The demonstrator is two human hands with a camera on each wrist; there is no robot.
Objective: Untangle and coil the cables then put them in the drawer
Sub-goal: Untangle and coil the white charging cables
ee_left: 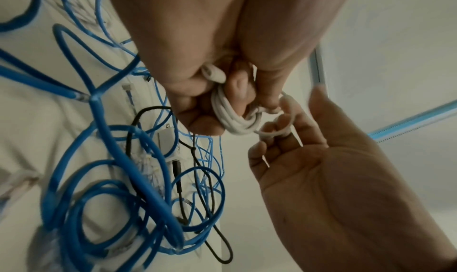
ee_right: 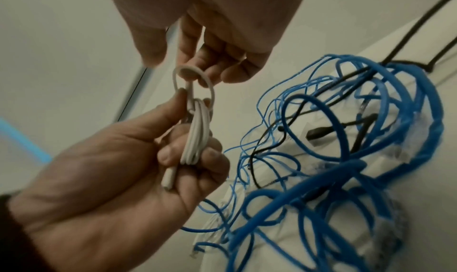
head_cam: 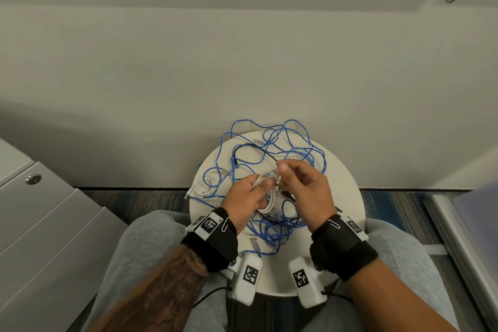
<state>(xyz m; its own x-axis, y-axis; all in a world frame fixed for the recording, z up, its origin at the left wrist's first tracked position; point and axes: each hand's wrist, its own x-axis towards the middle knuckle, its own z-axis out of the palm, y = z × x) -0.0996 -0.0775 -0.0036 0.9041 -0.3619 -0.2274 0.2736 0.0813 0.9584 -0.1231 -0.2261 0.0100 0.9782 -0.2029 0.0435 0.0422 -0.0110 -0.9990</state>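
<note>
A small bundle of coiled white cable (ee_right: 196, 133) is held above the round white tabletop (head_cam: 342, 194), between the two hands. The bundle is gripped by the left hand (head_cam: 244, 198), whose fingers (ee_right: 210, 157) are curled around the coils while the thumb (ee_right: 170, 104) is pressed against the upper end; a white connector tip (ee_right: 168, 180) is seen jutting out below the fingers. A free loop of the same white cable (ee_right: 193, 77) is pinched at the top of the bundle by the right hand (head_cam: 304, 188), with its fingertips (ee_right: 232, 75) drawn together around the loop.

On the tabletop beneath and beyond the hands, a long thin blue cable (head_cam: 283, 143) is spread in a loose tangle of many loops, some hanging past the far edge. A thin black cable (head_cam: 253, 146) is threaded through the blue loops, and a small white plug adapter (ee_left: 170, 141) is seen lying among them in the left wrist view. A second small white cable (head_cam: 204, 188) lies at the left edge of the tabletop, just beside the blue tangle.

A grey cabinet with drawer fronts and a round lock (head_cam: 33, 179) stands to the left, well apart from the tabletop. Grey trousers (head_cam: 151, 240) are visible under both forearms.
</note>
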